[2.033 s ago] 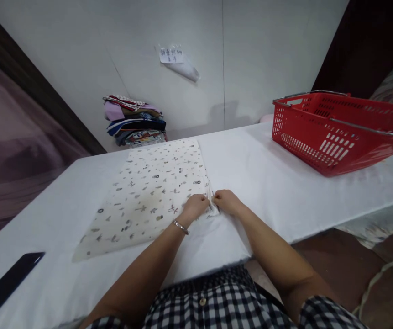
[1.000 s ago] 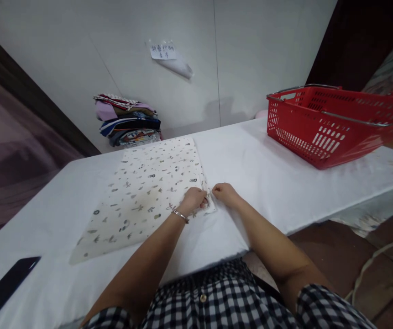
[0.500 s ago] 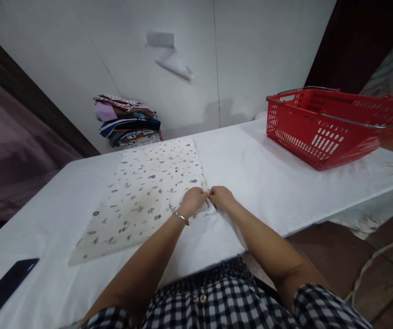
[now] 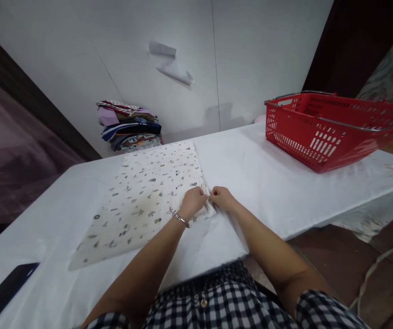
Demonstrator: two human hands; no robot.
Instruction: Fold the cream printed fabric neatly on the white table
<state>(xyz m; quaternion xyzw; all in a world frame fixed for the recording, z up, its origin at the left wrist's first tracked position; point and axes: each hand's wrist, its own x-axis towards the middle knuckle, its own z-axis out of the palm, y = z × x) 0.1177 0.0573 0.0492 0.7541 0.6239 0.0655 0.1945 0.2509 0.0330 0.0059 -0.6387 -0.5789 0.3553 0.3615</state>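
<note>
A folded white cloth [image 4: 148,196] printed with small grey and brown plant shapes lies flat on the white-covered table [image 4: 247,169]. My left hand [image 4: 195,201], with a silver bracelet at its wrist, pinches the layered right edge of the cloth near its front corner. Close beside it, my right hand [image 4: 222,198] is closed on the same edge, fingers curled inward. The two sets of fingertips nearly meet. Exactly how many layers they grip is hidden by the fingers.
On the right part of the table stands a red plastic basket [image 4: 336,137] with metal handles. A stack of folded clothes [image 4: 131,125] sits by the wall behind the far edge. A dark, flat phone-like object [image 4: 6,292] lies at the front left.
The camera view has shifted slightly. Both hands stay at the cloth's right edge, with hardly any movement of the fingers; the cloth lies as before.
</note>
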